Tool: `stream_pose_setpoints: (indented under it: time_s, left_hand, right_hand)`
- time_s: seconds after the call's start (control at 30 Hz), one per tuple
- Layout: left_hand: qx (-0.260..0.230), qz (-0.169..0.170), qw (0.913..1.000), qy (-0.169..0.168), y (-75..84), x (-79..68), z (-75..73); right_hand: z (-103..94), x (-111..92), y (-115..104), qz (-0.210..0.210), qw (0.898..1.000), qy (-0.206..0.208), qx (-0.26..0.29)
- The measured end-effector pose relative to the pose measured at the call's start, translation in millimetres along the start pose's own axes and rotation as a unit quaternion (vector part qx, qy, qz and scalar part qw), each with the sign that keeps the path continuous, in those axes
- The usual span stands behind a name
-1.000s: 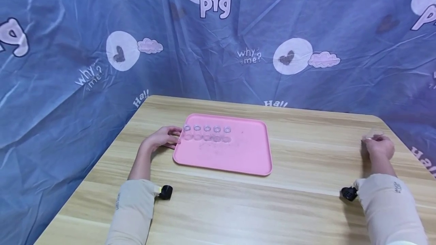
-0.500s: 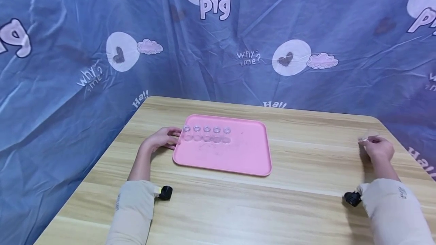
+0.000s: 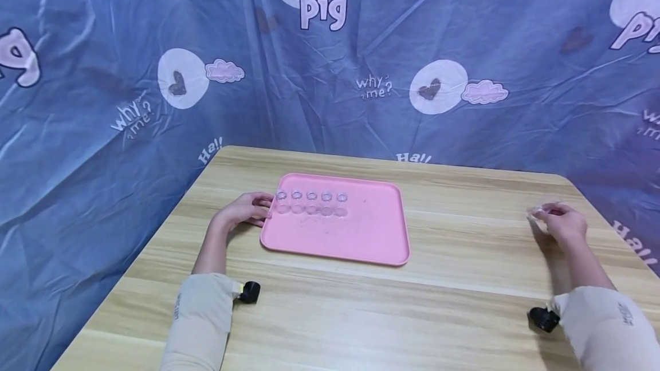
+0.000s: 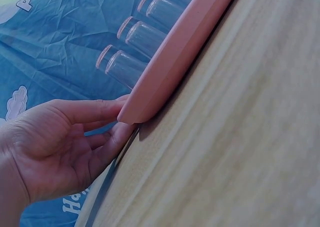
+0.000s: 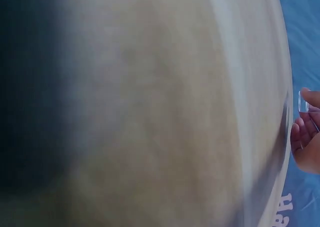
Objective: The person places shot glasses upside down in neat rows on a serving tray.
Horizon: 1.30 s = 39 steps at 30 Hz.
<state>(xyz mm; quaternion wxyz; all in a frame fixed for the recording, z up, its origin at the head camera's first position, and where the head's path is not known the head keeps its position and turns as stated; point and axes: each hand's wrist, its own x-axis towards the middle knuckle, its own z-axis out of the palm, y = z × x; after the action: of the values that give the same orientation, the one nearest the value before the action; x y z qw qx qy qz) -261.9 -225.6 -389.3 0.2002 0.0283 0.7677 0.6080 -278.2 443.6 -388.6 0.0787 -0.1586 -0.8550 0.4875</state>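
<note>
A pink tray (image 3: 361, 236) lies on the table with a row of several small clear glasses (image 3: 311, 196) along its far left part. At the tray's left edge is my left hand (image 3: 243, 209), pinching the rim between thumb and fingers; the left wrist view shows the glasses (image 4: 150, 39) standing just beyond that rim. Far to the right, my right hand (image 3: 566, 224) holds another small clear glass (image 3: 538, 210) above the table. Only part of that glass (image 5: 303, 103) shows in the right wrist view, the fingers covering the rest.
The wooden table (image 3: 361, 314) reaches up to a blue printed curtain (image 3: 319, 102) at the back and sides. Black wrist cameras stick out from both sleeves, the left camera (image 3: 250, 292) and the right camera (image 3: 543, 319).
My right hand has moved leftward from the table's right side, with the glass between its fingers. The left hand, tray and row of glasses have stayed in place.
</note>
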Motion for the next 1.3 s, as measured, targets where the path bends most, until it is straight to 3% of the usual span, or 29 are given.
stream_pose_setpoints:
  time_s: [0.1,0.33,0.6,0.7,0.97,1.3]
  left_hand:
    - [0.002,-0.002,1.0,0.003,0.3,-0.2,0.1]
    - [0.007,-0.015,0.9998,0.011,-0.5,-0.1,-0.6]
    - [0.011,-0.013,0.9998,0.012,0.4,0.8,-0.1]
    - [0.013,-0.01,0.9998,0.008,2.3,-0.5,0.7]
    - [0.007,-0.007,0.9999,0.009,0.6,0.7,-0.4]
    - [0.011,-0.006,0.9998,0.014,0.1,-1.6,2.3]
  right_hand:
    - [4.5,-3.1,-2.6,-0.033,0.999,-0.012,-0.003]
    - [15.3,-8.2,-15.0,-0.104,0.991,-0.019,-0.078]
    - [39.0,38.3,19.5,-0.152,0.985,-0.002,-0.075]
    - [48.9,45.6,22.4,-0.169,0.982,-0.007,-0.079]
    - [76.7,47.8,5.5,-0.203,0.975,-0.002,-0.091]
    - [108.7,20.6,-41.0,-0.217,0.971,-0.102,-0.016]
